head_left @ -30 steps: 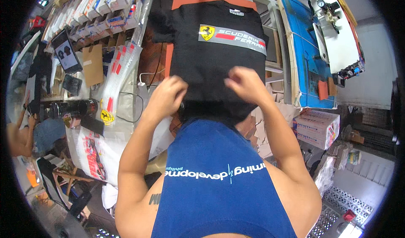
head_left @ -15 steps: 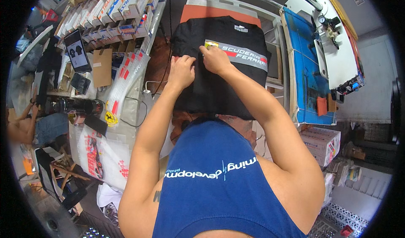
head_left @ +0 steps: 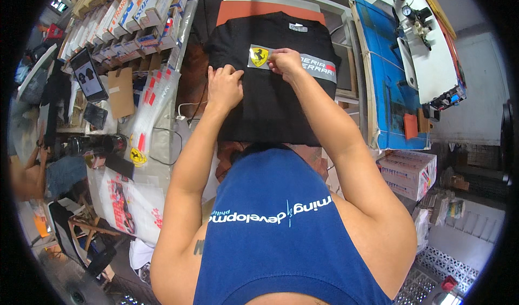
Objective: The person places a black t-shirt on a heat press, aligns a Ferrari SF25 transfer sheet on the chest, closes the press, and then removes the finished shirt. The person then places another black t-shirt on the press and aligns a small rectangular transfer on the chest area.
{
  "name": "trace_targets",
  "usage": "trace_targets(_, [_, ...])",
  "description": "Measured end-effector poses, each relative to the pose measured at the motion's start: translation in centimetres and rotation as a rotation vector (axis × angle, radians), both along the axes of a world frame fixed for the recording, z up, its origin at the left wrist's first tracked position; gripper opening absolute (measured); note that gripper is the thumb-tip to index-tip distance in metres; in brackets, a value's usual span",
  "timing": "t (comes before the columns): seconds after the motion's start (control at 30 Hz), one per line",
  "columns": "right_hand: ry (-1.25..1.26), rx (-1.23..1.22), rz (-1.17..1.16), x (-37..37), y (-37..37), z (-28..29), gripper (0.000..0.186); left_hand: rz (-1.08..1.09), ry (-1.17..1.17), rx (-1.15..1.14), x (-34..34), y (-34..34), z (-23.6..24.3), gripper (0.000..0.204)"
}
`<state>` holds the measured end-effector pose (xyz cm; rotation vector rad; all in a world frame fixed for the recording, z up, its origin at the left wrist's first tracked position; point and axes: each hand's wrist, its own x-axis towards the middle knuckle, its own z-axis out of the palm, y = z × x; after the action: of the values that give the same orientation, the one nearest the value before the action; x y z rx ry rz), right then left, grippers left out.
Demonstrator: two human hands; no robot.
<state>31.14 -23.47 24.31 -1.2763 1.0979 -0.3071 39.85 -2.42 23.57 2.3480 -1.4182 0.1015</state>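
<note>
A black T-shirt (head_left: 259, 105) lies front up on an orange padded board (head_left: 230, 13). A long transparent transfer strip (head_left: 319, 65) with pale lettering, red bars and a yellow shield-shaped horse emblem (head_left: 259, 58) crosses its chest. My right hand (head_left: 284, 63) is pinched on the strip just right of the emblem, covering part of the lettering. My left hand (head_left: 224, 86) rests on the shirt left of and below the emblem, fingers bent and slightly apart, holding nothing I can see.
Left: long boxes (head_left: 132, 13), a tablet (head_left: 88, 73), printed film strips (head_left: 154, 105), and another person (head_left: 33, 172) at the edge. Right: a blue screen frame (head_left: 378, 51), a white machine (head_left: 421, 67) with a gauge, and a carton (head_left: 405, 172). A cord runs beside the board.
Both hands have moved up the shirt to its chest, the right one onto the strip beside the emblem. Over the last half second, the right hand shifted slightly right, uncovering the emblem.
</note>
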Motion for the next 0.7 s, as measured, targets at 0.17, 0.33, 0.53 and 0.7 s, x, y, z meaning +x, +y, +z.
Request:
trace_targets(0.17, [0.094,-0.942,0.305,-1.6,0.6,-0.7,0.033,-0.003,-0.029,-0.04,0.3,-0.8,-0.5,0.032])
trace_targets(0.33, [-0.058,-1.602,0.731,0.6,4.2,-0.4,0.027,-0.031,-0.072,-0.211,1.9,-2.3,-1.6,0.034])
trace_targets(0.53, [0.135,-1.099,0.435,1.7,3.9,0.7,0.026,-0.05,-0.059,-0.03,2.1,-2.1,-1.7,0.043])
trace_targets(0.7, [0.05,-0.112,-0.071,1.9,1.3,-0.8,0.031,-0.025,-0.087,0.073,1.4,-2.2,-0.8,0.044])
